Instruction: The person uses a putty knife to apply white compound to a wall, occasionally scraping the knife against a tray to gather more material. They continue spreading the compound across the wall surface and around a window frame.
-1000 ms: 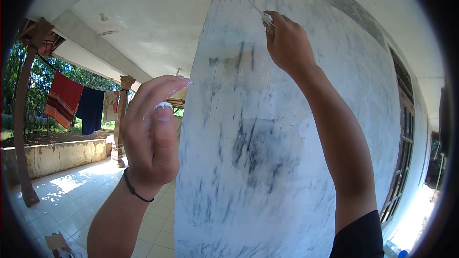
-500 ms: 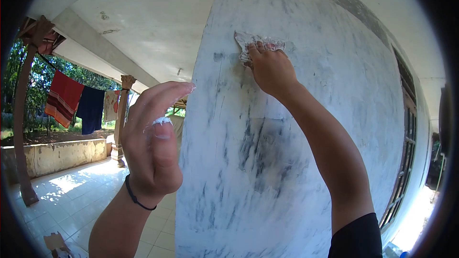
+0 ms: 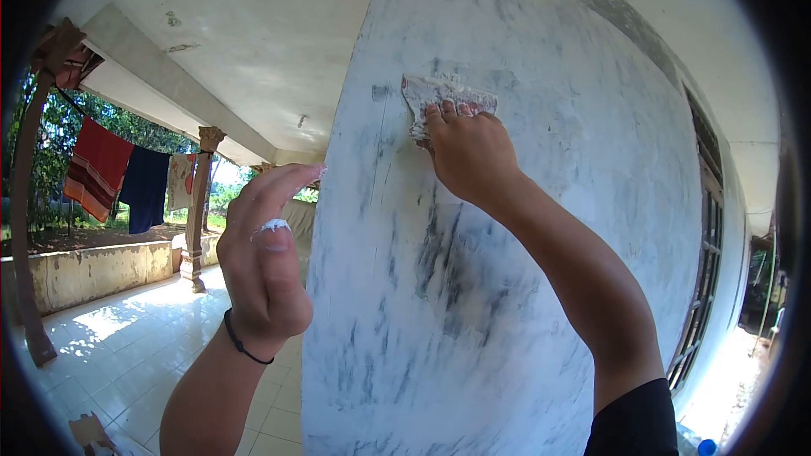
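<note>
My right hand (image 3: 475, 152) presses a crumpled, white-smeared sheet (image 3: 452, 95) with reddish marks flat against the upper part of the wall (image 3: 583, 177). Its fingertips lie over the sheet's lower half; whether it is cloth or plastic I cannot tell. The wall is coated whitish and streaked with grey, with a darker patch below this hand. Left of the wall's edge, my left hand (image 3: 266, 253) is raised with curved fingers and the thumb apart, holding nothing. White paste sits on its thumb tip and fingertip, and a dark band circles the wrist.
At the left, hanging cloths (image 3: 144, 186) line a porch beside wooden posts (image 3: 196, 211) and a low wall (image 3: 101, 274). Pale floor tiles (image 3: 135, 371) run below, with a torn brown carton (image 3: 91, 432) in the corner. A barred window (image 3: 705, 262) is at the right.
My right hand and the sheet have slid down the wall a short way. My left hand keeps its curved pose. The whole view has shifted slightly.
</note>
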### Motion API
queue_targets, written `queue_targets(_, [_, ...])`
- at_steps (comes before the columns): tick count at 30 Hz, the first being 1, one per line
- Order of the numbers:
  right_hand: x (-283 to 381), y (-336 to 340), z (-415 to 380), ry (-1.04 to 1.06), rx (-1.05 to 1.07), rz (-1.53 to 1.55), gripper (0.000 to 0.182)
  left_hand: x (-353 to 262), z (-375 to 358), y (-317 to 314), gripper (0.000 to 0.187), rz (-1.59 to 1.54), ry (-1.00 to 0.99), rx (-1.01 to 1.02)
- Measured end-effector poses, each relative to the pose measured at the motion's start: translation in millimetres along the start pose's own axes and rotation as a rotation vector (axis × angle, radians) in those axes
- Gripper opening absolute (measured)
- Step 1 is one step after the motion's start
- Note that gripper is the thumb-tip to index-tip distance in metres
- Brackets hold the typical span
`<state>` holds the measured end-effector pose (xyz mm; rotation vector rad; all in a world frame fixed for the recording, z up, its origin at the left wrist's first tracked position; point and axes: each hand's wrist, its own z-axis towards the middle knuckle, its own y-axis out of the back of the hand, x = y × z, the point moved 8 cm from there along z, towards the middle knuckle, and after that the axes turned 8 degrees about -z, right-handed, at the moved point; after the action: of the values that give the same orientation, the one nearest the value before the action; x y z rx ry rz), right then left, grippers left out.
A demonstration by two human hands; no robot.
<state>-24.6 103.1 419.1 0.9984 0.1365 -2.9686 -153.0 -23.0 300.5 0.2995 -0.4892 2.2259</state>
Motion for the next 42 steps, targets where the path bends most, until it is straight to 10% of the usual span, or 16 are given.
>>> queue_targets(5, [-2.2,44.5,-5.6,0.067,0.04,-0.121,0.029,-24.2,21.6,8.4,0.046,0.021,-0.019,0.039])
queue_targets(10, [-102.5,97.5,19.8,-0.48,-0.332,0.671,0.02,-37.6,31.0,11.3,0.045,-0.012,-0.035,0.029])
queue_targets(14, [-127.7,18.7,33.8,-0.951,-0.019,1.155,0.033,-48.4,36.6,5.5,0.044,-0.007,-0.059,0.049])
queue_targets(29, [-199.8,28.1,11.5,-0.813,-0.116,0.715,0.031,-44.0,37.6,2.0,0.043,0.015,-0.05,0.098])
queue_targets(34, [-109.1,55.0,40.4,-0.529,-0.102,0.155,0.016,-39.1,32.6,13.1,0.043,0.014,-0.027,0.09])
queue_targets(42, [44.7,31.2,12.7,-0.188,0.03,0.177,0.016,-44.3,33.3,16.4,0.044,0.023,-0.037,0.07])
